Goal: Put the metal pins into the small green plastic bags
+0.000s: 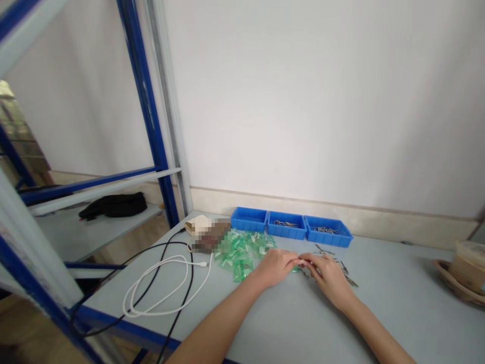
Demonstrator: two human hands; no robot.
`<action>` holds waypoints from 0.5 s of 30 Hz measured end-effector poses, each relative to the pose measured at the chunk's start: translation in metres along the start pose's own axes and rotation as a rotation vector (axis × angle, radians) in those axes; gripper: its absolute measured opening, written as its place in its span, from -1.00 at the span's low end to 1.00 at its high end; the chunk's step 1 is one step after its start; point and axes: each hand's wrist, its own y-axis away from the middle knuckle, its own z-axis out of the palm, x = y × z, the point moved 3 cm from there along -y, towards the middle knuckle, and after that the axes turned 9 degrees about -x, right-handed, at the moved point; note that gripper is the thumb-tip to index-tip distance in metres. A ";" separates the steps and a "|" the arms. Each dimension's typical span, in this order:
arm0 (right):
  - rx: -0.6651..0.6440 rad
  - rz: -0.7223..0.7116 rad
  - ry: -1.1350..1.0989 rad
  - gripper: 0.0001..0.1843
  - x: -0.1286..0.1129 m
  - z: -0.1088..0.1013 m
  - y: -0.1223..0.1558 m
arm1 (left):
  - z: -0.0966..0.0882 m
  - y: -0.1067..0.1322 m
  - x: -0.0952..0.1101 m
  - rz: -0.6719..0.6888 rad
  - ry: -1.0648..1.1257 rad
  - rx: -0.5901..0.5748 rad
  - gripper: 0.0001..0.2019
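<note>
Both hands rest on the grey table (394,308) and meet at the fingertips. My left hand (276,266) is closed in a pinch at the edge of a pile of small green plastic bags (242,251). My right hand (329,276) is also closed in a pinch, its fingers touching the left hand's. A bit of green shows between the two hands; what they hold is too small to name. Loose metal parts (343,268) lie on the table just beyond my right hand.
Three blue bins (290,226) stand in a row at the back, two with metal parts. White and black cables (166,283) loop at the left. A beige pouch (197,225) lies near them. A blue rack (151,126) stands left; brown tape rolls (468,270) right.
</note>
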 end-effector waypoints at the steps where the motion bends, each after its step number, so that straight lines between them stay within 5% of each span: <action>1: -0.004 -0.001 -0.012 -0.66 0.000 0.000 0.000 | 0.000 0.000 0.000 -0.021 0.006 0.004 -0.62; 7: -0.018 0.021 0.017 -0.66 0.001 -0.001 0.002 | -0.003 0.001 0.003 -0.095 0.102 -0.033 -0.64; 15: -0.045 0.044 -0.027 -0.66 -0.001 -0.005 0.001 | -0.001 0.001 0.002 -0.033 0.054 -0.018 -0.65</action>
